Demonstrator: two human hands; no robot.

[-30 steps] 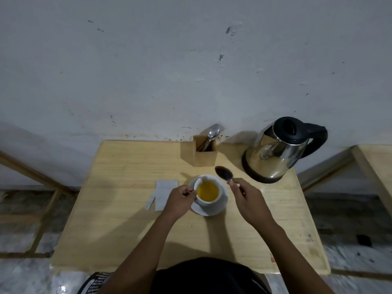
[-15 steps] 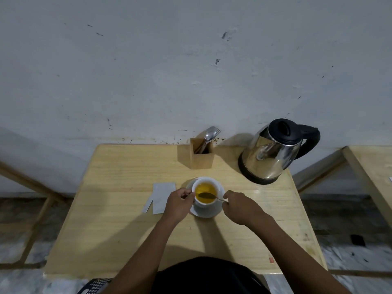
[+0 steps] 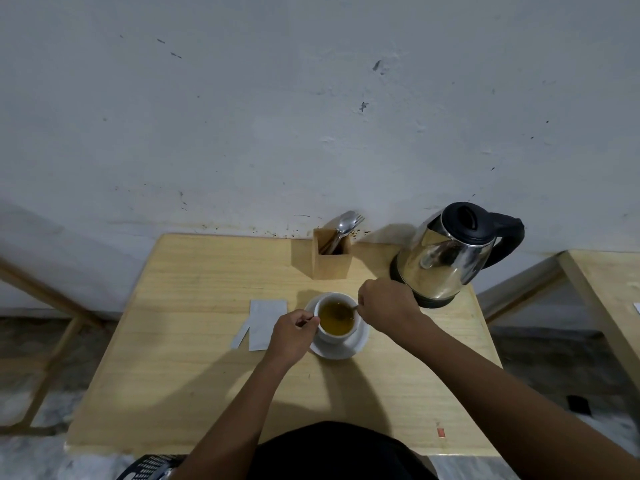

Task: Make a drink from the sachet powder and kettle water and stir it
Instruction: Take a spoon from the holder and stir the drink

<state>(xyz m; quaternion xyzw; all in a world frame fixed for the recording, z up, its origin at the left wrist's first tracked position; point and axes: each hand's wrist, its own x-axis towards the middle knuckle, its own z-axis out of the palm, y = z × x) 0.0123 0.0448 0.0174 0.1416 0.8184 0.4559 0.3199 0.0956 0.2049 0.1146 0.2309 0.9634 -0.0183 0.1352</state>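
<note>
- A white cup [image 3: 335, 336] is sitting on a white saucer [image 3: 349, 348] near the middle of a wooden table [image 3: 194, 358], and it is holding a yellow-amber drink [image 3: 336, 318].
- The left hand [image 3: 292, 336] is pressing against the cup's left side, fingers curled closed at the rim where the handle would be (the handle itself is hidden behind them).
- The right hand [image 3: 386, 308] is hovering just right of the cup, fingers pinched closed around the handle of a spoon [image 3: 343, 315].
- The spoon is slanting down into the drink, its bowl lying under the surface and showing only as a dim shape.
- An opened grey sachet [image 3: 264, 323] is lying flat on the table just left of the left hand, with a torn strip [image 3: 241, 336] resting beside its lower left edge.
- A steel kettle [image 3: 446, 254] with a black lid and handle is standing on its base at the table's far right corner, just behind the right hand.
- A wooden holder [image 3: 331, 259] is standing at the far edge near the wall, between the cup and the kettle in depth, with cutlery [image 3: 346, 223] leaning out of it.
</note>
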